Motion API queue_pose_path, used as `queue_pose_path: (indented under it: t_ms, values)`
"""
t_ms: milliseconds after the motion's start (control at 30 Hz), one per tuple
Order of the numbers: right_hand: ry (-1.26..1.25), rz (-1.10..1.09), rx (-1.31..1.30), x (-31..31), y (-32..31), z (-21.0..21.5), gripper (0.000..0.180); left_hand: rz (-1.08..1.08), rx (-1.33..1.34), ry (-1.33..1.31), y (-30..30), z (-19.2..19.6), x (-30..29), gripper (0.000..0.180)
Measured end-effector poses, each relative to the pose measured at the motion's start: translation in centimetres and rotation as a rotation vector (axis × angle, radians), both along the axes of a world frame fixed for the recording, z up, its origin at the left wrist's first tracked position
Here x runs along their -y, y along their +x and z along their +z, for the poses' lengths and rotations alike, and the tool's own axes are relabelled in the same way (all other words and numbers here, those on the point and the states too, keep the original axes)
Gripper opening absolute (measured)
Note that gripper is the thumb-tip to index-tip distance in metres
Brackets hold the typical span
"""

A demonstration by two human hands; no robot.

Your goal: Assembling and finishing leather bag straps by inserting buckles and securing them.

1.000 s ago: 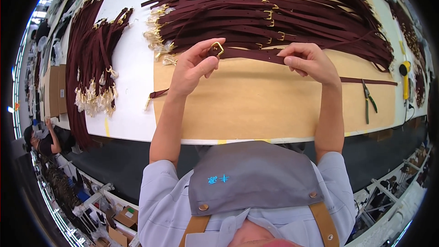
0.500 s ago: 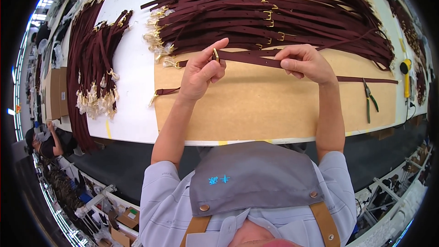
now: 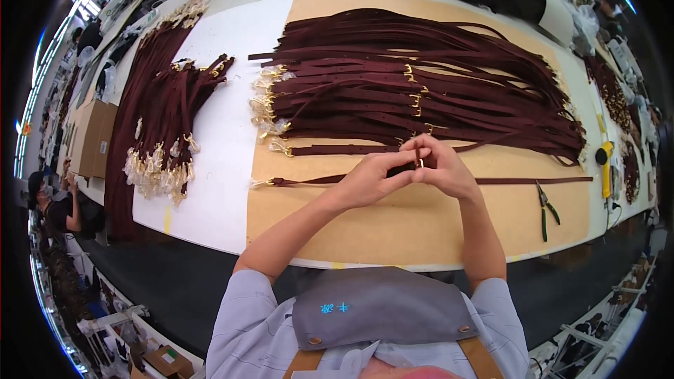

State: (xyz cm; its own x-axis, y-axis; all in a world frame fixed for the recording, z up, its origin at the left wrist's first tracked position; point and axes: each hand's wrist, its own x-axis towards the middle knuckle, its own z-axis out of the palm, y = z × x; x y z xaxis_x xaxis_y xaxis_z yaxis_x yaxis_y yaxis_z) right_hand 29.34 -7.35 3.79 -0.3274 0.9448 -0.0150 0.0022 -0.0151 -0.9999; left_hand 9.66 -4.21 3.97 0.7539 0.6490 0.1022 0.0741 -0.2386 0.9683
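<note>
My left hand (image 3: 373,179) and my right hand (image 3: 445,168) meet above the brown paper, fingertips close together. Between them they pinch a dark burgundy strap, mostly hidden by the fingers; its gold buckle (image 3: 421,161) shows at my right fingers. Just beyond lies a broad pile of burgundy straps (image 3: 337,87), with gold buckles along the middle and plastic-wrapped clasps at the left ends. Nearer me, a single strap (image 3: 519,180) runs across the paper behind my hands, its wrapped clasp (image 3: 261,183) at the left end.
Brown paper (image 3: 337,238) covers much of the white table. Green-handled pliers (image 3: 545,212) and a yellow-and-black tool (image 3: 604,168) lie at the right. A second strap bundle (image 3: 172,109) lies left, by a cardboard box (image 3: 92,139). Another person (image 3: 60,200) is at far left.
My hands have come together; the left moved right towards the other. The strap piece stretched between them is now bunched at the fingertips. The whole view has shifted, showing more of the table's far side.
</note>
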Motion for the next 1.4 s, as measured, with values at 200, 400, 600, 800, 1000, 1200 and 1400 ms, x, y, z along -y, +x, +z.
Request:
queue_pose_path:
  t_ms: [200, 400, 600, 800, 1000, 1200, 1400]
  values:
    - [0.375, -0.607, 0.246, 1.0, 0.8, 3.5, 0.032, 0.115, 0.137, 0.100, 3.7, 2.4, -0.3, 0.036]
    - [0.256, -0.858, -0.346, 4.2, 8.6, 2.2, 0.048, 0.070, -0.086, 0.071, 4.4, 1.5, -1.3, 0.026]
    - [0.270, -0.733, -0.590, 7.1, 10.4, 0.6, 0.030, 0.024, -0.179, 0.040, 4.9, 1.9, -0.4, 0.029]
    - [0.203, -0.599, -0.336, 7.2, 6.2, 0.9, 0.021, 0.009, -0.156, 0.105, 5.2, 1.4, 0.0, 0.031]
    - [0.195, -0.613, -0.376, 6.9, 6.9, 0.5, 0.015, -0.044, -0.123, 0.034, 4.8, 1.0, -0.9, 0.030]
    - [0.183, -0.627, -0.393, 6.9, 7.3, 0.4, 0.016, -0.088, -0.142, -0.002, 4.7, 1.0, -1.3, 0.029]
    - [0.197, -0.602, -0.376, 6.8, 6.9, 0.6, 0.016, -0.092, -0.199, -0.038, 4.8, 0.8, -1.3, 0.028]
